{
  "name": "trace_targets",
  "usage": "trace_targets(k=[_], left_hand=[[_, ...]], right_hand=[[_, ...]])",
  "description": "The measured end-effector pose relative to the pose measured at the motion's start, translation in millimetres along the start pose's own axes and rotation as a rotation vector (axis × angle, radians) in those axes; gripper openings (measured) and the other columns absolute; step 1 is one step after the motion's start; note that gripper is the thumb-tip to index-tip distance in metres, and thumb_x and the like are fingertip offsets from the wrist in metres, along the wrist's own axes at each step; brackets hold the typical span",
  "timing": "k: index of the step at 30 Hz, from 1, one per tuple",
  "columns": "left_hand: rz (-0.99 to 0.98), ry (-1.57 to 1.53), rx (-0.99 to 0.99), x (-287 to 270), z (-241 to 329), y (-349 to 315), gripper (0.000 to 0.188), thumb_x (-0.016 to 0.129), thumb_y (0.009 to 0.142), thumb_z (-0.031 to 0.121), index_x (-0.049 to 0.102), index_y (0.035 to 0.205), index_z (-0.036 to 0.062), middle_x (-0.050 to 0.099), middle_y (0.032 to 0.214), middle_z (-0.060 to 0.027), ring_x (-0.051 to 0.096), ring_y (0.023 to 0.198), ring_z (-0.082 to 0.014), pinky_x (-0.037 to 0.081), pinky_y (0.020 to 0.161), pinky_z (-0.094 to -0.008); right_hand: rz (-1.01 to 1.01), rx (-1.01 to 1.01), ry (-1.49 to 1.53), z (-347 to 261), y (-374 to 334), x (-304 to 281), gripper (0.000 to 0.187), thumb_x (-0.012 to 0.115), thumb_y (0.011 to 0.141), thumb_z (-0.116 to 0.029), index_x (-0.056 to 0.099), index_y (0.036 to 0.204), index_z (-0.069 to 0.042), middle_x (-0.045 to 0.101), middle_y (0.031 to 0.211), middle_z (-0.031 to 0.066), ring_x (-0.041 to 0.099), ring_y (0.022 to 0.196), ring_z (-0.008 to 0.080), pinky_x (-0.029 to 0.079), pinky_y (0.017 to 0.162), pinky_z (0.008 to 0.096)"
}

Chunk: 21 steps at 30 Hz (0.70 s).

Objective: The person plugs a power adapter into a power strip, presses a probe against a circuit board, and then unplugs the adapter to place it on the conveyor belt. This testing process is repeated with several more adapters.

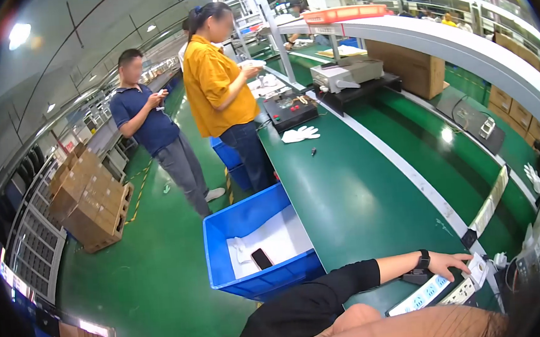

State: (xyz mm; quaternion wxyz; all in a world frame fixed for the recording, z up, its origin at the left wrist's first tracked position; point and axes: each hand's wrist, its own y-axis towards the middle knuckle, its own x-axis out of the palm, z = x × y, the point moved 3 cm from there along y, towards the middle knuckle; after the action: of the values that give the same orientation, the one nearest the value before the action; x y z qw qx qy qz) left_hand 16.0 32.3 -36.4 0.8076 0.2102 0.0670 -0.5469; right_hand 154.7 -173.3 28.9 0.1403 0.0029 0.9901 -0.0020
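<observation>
My left hand (446, 264), with a black watch on its wrist, reaches over the right edge of the green workbench (341, 195). Its fingers are stretched apart and rest at the edge of a white socket piece (477, 270). Below the hand lies a white power strip (426, 294) with blue-marked outlets. Beside it is another white strip (461, 291) with slotted outlets. A small black object (417, 276) sits under my wrist. Bare skin, blurred and very near, crosses the lower edge; my right hand does not show.
A blue bin (216, 247) holding white sheets and a phone (261, 258) stands at the bench's left side. Farther along lie white gloves (300, 134) and a black fixture box (291, 109). Two people stand beyond the bin. A grey shelf beam (455, 33) arches over the line.
</observation>
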Motion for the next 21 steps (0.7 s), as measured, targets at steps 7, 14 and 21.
trace_targets(k=[7, 14, 21], left_hand=[[0.013, -0.009, -0.040, -5, 8, -7, 0.050, 0.066, 0.080, 0.009, 0.055, 0.128, 0.0119, 0.011, 0.155, -0.0197, 0.011, 0.144, -0.0319, 0.019, 0.114, -0.0385], [0.050, -0.004, -0.026, -6, 5, -8, 0.037, 0.064, 0.081, 0.007, 0.063, 0.117, 0.0110, 0.018, 0.154, -0.0179, 0.018, 0.143, -0.0310, 0.022, 0.113, -0.0386], [0.152, 0.010, 0.019, -5, -2, -7, 0.025, 0.064, 0.081, 0.006, 0.066, 0.106, 0.0090, 0.037, 0.144, -0.0150, 0.034, 0.134, -0.0292, 0.032, 0.108, -0.0376]], right_hand=[[-0.002, -0.075, -0.024, 22, 5, 1, 0.028, 0.049, 0.095, -0.012, 0.060, 0.115, 0.004, 0.065, 0.106, 0.0151, 0.061, 0.095, 0.0236, 0.048, 0.084, 0.0327], [-0.055, -0.163, -0.131, 24, 4, 7, 0.028, 0.049, 0.095, -0.013, 0.061, 0.115, 0.003, 0.065, 0.106, 0.0140, 0.061, 0.095, 0.0238, 0.048, 0.084, 0.0330], [-0.094, -0.231, -0.219, 23, 3, 8, 0.027, 0.050, 0.095, -0.013, 0.061, 0.115, 0.002, 0.065, 0.106, 0.0130, 0.061, 0.094, 0.0241, 0.049, 0.083, 0.0332]])
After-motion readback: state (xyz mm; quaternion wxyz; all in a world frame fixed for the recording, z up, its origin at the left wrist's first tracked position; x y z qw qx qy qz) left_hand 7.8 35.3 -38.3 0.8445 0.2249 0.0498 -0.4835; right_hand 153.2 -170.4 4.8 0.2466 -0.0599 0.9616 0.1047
